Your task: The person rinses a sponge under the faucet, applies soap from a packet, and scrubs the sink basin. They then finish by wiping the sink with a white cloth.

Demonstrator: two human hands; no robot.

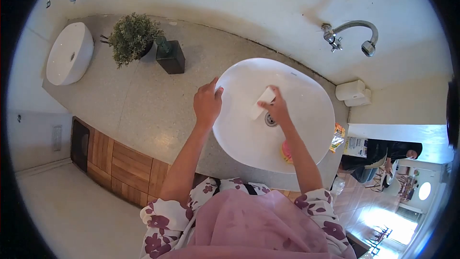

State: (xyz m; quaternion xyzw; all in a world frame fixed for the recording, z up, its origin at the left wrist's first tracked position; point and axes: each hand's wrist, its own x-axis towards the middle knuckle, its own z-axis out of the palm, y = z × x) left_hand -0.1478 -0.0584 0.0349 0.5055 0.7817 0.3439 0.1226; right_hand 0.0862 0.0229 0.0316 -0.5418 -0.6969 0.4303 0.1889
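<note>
My left hand [208, 101] holds the left rim of a white oval washbasin [239, 129], its thumb and index finger at the edge. Over the middle of the bowl, near the drain [270, 119], my right hand [278, 108] grips a white rectangular sponge [265, 100] between thumb and fingers. The sponge's lower end blends into the white bowl. Partly hidden behind my right forearm, a pink and yellow item [286, 151] lies in the basin near its front edge; I cannot make out its kind.
A chrome tap [354, 31] juts from the wall above the basin. Colourful packets [337, 137] stand at the right rim. On the counter [129, 115] are a dark soap dispenser [170, 57], a potted plant [134, 38] and a second basin [72, 55]. A person [373, 156] sits far right.
</note>
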